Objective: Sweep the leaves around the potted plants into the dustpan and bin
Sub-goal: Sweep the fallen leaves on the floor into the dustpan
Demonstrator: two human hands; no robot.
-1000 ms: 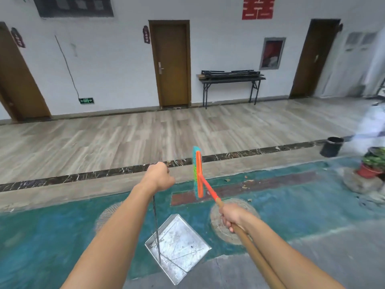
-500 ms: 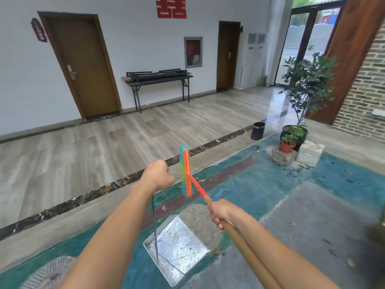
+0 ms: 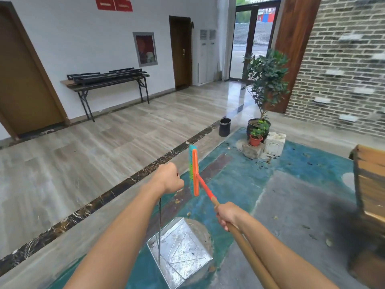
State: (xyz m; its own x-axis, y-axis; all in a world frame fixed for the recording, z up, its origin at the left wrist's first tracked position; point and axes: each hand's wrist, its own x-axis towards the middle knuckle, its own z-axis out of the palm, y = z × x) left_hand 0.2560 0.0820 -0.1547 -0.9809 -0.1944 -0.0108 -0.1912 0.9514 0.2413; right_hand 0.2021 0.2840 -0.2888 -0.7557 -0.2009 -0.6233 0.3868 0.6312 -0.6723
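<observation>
My left hand (image 3: pixel 169 177) is closed around the top of a thin metal rod, and a shiny metal dustpan (image 3: pixel 181 250) hangs from it just above the floor. My right hand (image 3: pixel 228 213) grips the wooden handle of a broom (image 3: pixel 194 171), whose orange and teal head is raised in front of me. A tall potted plant (image 3: pixel 264 84) and a small plant in a red pot (image 3: pixel 256 137) stand ahead on the right beside stone blocks. A black bin (image 3: pixel 225 127) sits left of them. Scattered leaves (image 3: pixel 263 163) lie on the teal floor near the pots.
A wooden bench (image 3: pixel 370 184) stands close on the right. A folding table (image 3: pixel 108 80) stands against the white far wall between brown doors. A dark marble strip (image 3: pixel 125 184) divides the tiled floor from the teal painted concrete. A brick wall rises at the right.
My view has swung to the right, bringing the potted plants, bin and bench into sight and nearer. Both hands keep the same hold on dustpan rod and broom.
</observation>
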